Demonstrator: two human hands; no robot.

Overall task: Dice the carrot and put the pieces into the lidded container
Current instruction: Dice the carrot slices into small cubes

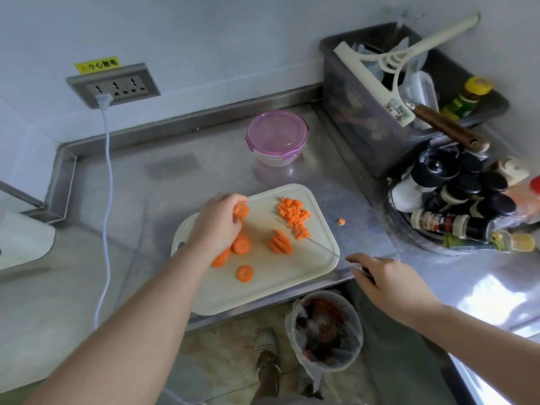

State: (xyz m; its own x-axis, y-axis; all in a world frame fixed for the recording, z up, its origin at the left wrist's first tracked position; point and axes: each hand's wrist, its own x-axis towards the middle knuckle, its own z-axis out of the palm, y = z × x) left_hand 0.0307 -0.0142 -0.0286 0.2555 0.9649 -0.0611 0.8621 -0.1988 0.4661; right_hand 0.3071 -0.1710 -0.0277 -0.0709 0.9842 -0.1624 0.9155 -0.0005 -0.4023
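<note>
As left fingers [232, 201] pinch carrot slice [241, 210], dice [293, 215] rightward; right fingers [356, 260] grip knife [323, 247]

Orange carrot slices [241, 246], cream cutting board [263, 290], pink-lidded container [277, 135].

kitchen: steel counter [292, 176], seasoning bottles [455, 206], cutting board [263, 290].

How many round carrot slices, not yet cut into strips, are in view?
4 round carrot slices: one pinched in the left hand, two overlapping just below that hand, one alone nearer the cutting board's front edge. Others may be hidden beneath the hand.
</note>
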